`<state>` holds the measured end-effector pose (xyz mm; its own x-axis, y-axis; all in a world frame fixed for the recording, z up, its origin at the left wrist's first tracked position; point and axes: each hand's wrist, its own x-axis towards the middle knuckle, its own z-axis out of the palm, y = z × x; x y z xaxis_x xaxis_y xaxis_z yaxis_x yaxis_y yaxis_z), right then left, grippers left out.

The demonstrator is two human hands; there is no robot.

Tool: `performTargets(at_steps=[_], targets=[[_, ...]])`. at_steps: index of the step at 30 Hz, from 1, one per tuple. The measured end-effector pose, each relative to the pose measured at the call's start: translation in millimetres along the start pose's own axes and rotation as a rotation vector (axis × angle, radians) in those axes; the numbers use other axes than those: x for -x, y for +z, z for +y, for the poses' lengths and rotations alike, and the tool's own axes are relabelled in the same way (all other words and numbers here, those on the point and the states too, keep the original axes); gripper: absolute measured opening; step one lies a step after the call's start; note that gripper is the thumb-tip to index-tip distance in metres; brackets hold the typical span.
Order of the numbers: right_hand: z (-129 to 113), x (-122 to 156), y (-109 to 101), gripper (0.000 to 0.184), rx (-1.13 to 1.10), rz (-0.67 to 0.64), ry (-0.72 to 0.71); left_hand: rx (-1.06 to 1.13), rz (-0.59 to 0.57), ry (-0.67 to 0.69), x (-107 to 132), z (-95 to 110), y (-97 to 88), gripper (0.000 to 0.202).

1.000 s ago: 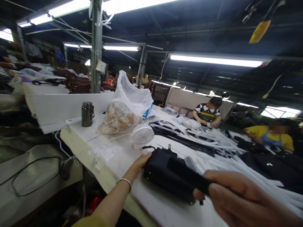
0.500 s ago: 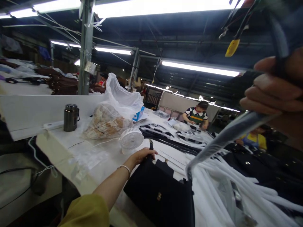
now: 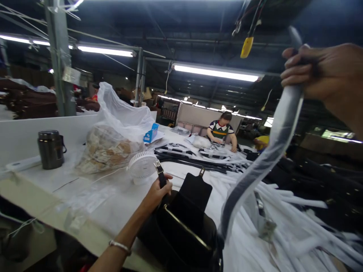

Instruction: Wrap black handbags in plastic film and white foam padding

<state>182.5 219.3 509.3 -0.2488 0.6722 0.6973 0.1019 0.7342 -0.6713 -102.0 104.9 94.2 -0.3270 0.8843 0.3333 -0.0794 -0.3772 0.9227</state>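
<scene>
A black handbag [image 3: 181, 230] stands at the near edge of the white table [image 3: 99, 196], its flap [image 3: 195, 190] raised. My left hand [image 3: 157, 192] is closed on the bag's short strap tab with a buckle [image 3: 160, 173] at its left end. My right hand [image 3: 317, 73] is up high at the right, fingers wrapped round a long strap in a white sleeve [image 3: 266, 158]. That strap hangs down in a curve to the bag's right side.
A small white fan [image 3: 141, 166], a plastic bag of tan pieces [image 3: 110, 145] and a dark flask [image 3: 50, 149] sit to the left. Many white-wrapped straps [image 3: 297, 223] and black straps [image 3: 193, 160] cover the table. A person in a striped shirt [image 3: 221, 130] works at the far end.
The bag has been turned upright with its flap lifted. My left hand moved onto the buckle tab. My right hand stayed high, pulling the wrapped strap tauter.
</scene>
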Motion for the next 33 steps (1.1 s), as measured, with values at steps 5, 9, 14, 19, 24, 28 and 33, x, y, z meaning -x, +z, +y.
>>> performTargets(at_steps=[5,9,14,19,24,28,33], targets=[[53,86,48,0.067,-0.224,-0.350,0.411,0.129,0.078,0.101,40,14,0.1,0.041],[89,189,117,0.040,-0.337,-0.728,0.638,0.193,0.116,0.090,55,15,-2.4,0.036],[123,281,184,0.047,-0.433,-0.983,0.636,0.318,0.195,0.046,75,26,1.0,0.044],[142,313,214,0.046,-0.440,-0.998,0.689,0.450,0.242,0.098,90,37,7.1,0.061],[142,310,225,0.047,-0.476,-0.925,0.700,0.489,0.229,0.068,91,33,9.9,0.087],[145,309,230,0.044,-0.499,-0.933,0.679,0.558,0.187,0.024,91,31,10.3,0.093],[149,311,232,0.041,-0.532,-0.980,0.645,0.682,0.196,-0.004,93,42,5.5,0.100]])
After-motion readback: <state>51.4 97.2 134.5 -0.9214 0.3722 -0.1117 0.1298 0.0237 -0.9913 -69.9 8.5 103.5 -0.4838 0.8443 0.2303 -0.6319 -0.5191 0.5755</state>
